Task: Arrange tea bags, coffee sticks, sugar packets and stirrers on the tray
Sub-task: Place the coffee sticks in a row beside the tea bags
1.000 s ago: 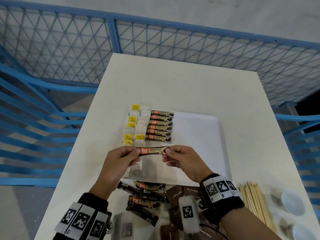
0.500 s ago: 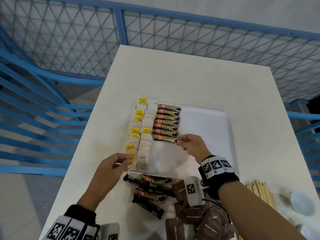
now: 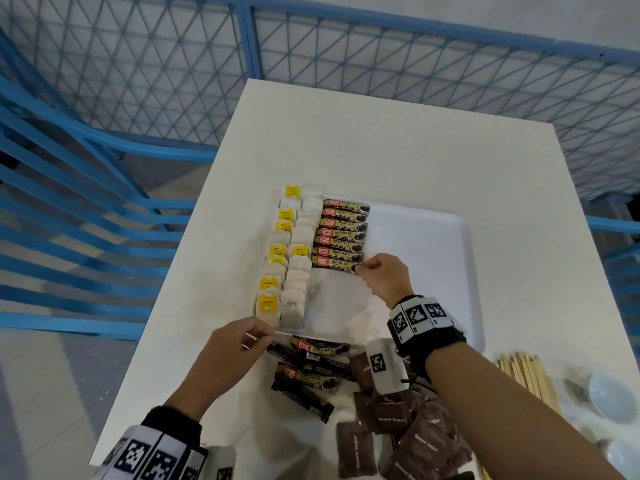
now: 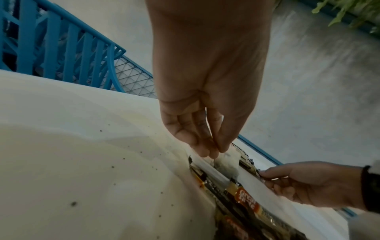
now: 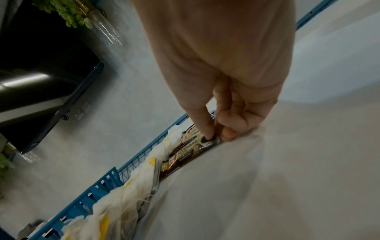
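A white tray (image 3: 433, 237) holds two columns of tea bags (image 3: 294, 258) along its left side and a row of several coffee sticks (image 3: 343, 233) beside them. My right hand (image 3: 360, 268) pinches the right end of the nearest stick (image 3: 332, 263), which lies flat in the row; the right wrist view shows the thumb pressing that stick (image 5: 191, 151). My left hand (image 3: 263, 336) hovers at the tray's near left corner with thumb and fingertips together (image 4: 213, 153). Whether it holds anything thin is unclear. Loose coffee sticks (image 3: 311, 372) lie just in front of the tray.
Brown sugar packets (image 3: 391, 417) are heaped near the table's front edge. Wooden stirrers (image 3: 526, 372) and white bowls (image 3: 609, 396) sit at the front right. The tray's right half (image 3: 415, 289) is bare. A blue mesh fence (image 3: 346, 46) rings the white table (image 3: 381, 150).
Both hands held one coffee stick above the tray; the right hand has laid it at the near end of the row. The left hand let go and drew back to the tray's corner.
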### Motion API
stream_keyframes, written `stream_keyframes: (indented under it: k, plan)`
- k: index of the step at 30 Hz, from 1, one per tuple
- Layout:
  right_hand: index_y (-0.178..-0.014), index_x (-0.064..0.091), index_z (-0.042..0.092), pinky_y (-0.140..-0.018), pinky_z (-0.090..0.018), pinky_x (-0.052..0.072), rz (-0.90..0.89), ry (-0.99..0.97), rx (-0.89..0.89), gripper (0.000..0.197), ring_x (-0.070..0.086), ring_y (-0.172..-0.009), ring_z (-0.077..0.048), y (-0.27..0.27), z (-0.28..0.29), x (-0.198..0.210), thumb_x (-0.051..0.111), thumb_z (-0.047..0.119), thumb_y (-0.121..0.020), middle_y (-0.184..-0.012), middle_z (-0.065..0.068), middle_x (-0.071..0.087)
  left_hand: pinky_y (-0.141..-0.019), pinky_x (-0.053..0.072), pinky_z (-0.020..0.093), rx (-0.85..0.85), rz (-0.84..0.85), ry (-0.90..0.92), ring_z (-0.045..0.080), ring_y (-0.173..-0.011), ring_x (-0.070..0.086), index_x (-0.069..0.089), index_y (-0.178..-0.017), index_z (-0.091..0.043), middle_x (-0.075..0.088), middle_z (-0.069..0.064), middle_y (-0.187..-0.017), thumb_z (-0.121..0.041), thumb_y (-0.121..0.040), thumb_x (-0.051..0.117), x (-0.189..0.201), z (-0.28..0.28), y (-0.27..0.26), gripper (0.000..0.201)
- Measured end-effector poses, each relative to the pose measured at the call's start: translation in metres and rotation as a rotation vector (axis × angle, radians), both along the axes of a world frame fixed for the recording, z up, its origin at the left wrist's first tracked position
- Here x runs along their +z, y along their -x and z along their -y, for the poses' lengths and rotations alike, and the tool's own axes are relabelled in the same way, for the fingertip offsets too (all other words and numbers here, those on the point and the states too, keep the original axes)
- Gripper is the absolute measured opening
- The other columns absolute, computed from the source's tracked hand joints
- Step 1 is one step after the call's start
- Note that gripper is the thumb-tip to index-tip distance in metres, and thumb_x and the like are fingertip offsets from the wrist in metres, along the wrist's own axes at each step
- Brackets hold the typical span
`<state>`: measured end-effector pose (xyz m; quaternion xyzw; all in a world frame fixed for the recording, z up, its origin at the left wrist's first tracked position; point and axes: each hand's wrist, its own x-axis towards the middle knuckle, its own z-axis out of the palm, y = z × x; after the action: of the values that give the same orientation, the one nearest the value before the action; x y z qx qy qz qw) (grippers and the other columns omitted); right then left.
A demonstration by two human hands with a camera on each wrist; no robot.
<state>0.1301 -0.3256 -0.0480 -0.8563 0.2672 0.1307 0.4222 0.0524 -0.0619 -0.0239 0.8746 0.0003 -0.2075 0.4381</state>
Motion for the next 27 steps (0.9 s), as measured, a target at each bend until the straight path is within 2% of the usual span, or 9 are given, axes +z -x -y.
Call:
stream_keyframes:
  k: [4,6,9,11,14,17,19,23,27]
  plan:
    - [-0.088,0.054,0.011,-0.055,-0.017,0.038,0.058,-0.010,-0.014,0.017,0.052,-0.079,-0.017,0.009,-0.001,0.009,0.065,0.023,-0.085,-0.086,-0.002,0.057,-0.066,0.041,0.006,-0.170,0.145,-0.028,0.000,-0.081,0.056,0.062,-0.078,-0.033,0.064,-0.011,-0.081,-0.003,-0.080,0.068,-0.009,-0.003,0.005,0.030]
    - [-0.094,0.055,0.010,-0.053,-0.014,0.035,0.123,0.016,0.055,0.017,0.052,-0.073,-0.014,0.018,-0.004,0.019,0.064,0.021,-0.086,-0.077,0.002,0.055,-0.069,0.039,0.004,-0.262,0.227,-0.041,-0.002,-0.081,0.054,0.065,-0.081,-0.027,0.060,-0.013,-0.080,-0.002,-0.077,0.071,-0.017,-0.003,0.009,0.026]
    - [-0.088,0.059,0.012,-0.055,-0.009,0.034,0.236,0.063,0.288,0.007,0.049,-0.064,-0.004,0.041,-0.015,0.037,0.062,0.018,-0.086,-0.076,0.002,0.056,-0.078,0.041,0.014,-0.364,0.309,-0.076,-0.003,-0.081,0.050,0.069,-0.086,-0.018,0.056,-0.015,-0.086,-0.018,-0.076,0.072,-0.024,0.005,0.011,0.011]
    - [-0.088,0.061,0.014,-0.058,-0.009,0.035,0.238,0.063,0.500,0.006,0.047,-0.065,-0.001,0.062,-0.026,0.045,0.060,0.020,-0.088,-0.081,0.004,0.055,-0.079,0.045,0.025,-0.465,0.372,-0.097,0.004,-0.087,0.049,0.066,-0.092,-0.020,0.061,-0.008,-0.092,-0.038,-0.070,0.068,-0.024,0.011,0.013,0.028]
    - [-0.102,0.062,0.015,-0.072,-0.014,0.038,0.147,0.115,0.763,0.018,0.048,-0.082,-0.006,0.090,-0.042,0.043,0.057,0.027,-0.090,-0.096,0.002,0.053,-0.083,0.038,0.019,-0.673,0.479,-0.202,0.009,-0.098,0.046,0.054,-0.110,-0.025,0.062,-0.002,-0.103,-0.059,-0.061,0.060,-0.026,0.018,0.022,0.060]
    - [-0.119,0.055,0.012,-0.088,-0.027,0.043,0.087,0.272,0.904,0.032,0.046,-0.106,-0.017,0.104,-0.050,0.031,0.054,0.027,-0.091,-0.113,-0.004,0.050,-0.081,0.046,0.026,-0.786,0.511,-0.334,0.013,-0.103,0.050,0.052,-0.122,-0.016,0.061,-0.001,-0.115,-0.062,-0.043,0.077,-0.031,0.022,0.032,0.095]
    - [-0.120,0.052,0.011,-0.092,-0.030,0.043,0.080,0.348,0.932,0.032,0.044,-0.110,-0.020,0.108,-0.052,0.027,0.053,0.024,-0.091,-0.117,-0.005,0.048,-0.076,0.050,0.027,-0.791,0.531,-0.410,0.015,-0.098,0.053,0.049,-0.124,-0.012,0.063,0.001,-0.113,-0.058,-0.036,0.083,-0.035,0.023,0.036,0.104]
    - [-0.118,0.053,0.010,-0.091,-0.029,0.043,0.102,0.395,0.954,0.028,0.044,-0.109,-0.020,0.111,-0.054,0.026,0.051,0.019,-0.091,-0.118,-0.006,0.049,-0.062,0.051,0.026,-0.735,0.579,-0.393,0.018,-0.079,0.061,0.053,-0.120,-0.012,0.064,0.002,-0.105,-0.041,-0.048,0.087,-0.039,0.027,0.037,0.085]
    - [-0.112,0.056,0.009,-0.083,-0.031,0.043,0.083,0.414,0.975,0.022,0.048,-0.104,-0.022,0.108,-0.055,0.029,0.047,0.014,-0.093,-0.110,-0.007,0.057,-0.066,0.053,0.036,-0.682,0.468,-0.310,0.025,-0.082,0.060,0.058,-0.117,-0.010,0.057,0.009,-0.109,-0.022,-0.075,0.071,-0.038,0.033,0.033,0.046]
